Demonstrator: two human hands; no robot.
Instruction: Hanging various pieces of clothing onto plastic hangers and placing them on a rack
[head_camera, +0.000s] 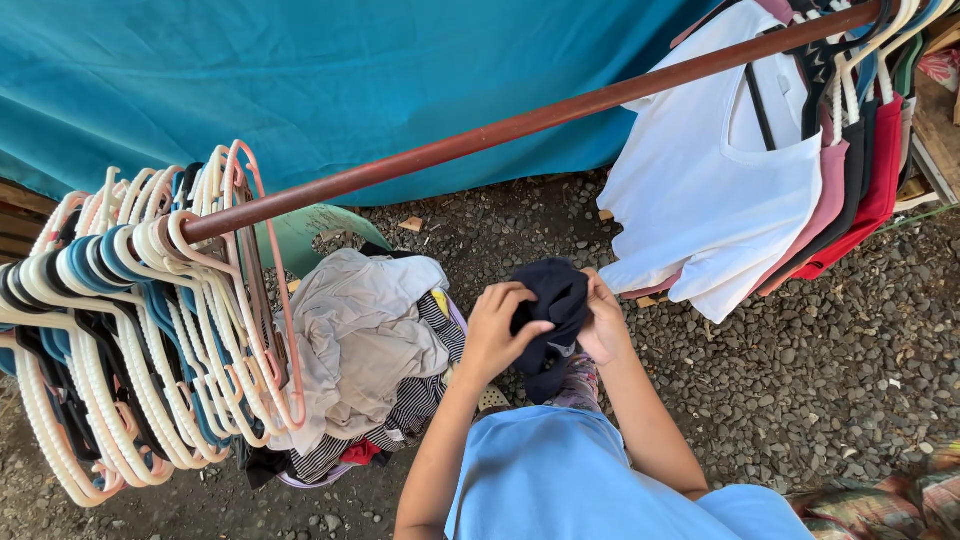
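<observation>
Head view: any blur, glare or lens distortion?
Head view: sharp throughout, even daylight, no glare; wide-angle bend curves the rail; white shirt bright, nearly washed out; dark garment in left hand and right hand shows little detail.

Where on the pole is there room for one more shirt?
The bare stretch of pole between the empty hangers and the white shirt is free. Both ends are crowded. Both hands hold a dark garment.

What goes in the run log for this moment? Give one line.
left hand: grips dark garment | right hand: grips same garment | laundry pile: beside | empty hangers: on rail
</observation>
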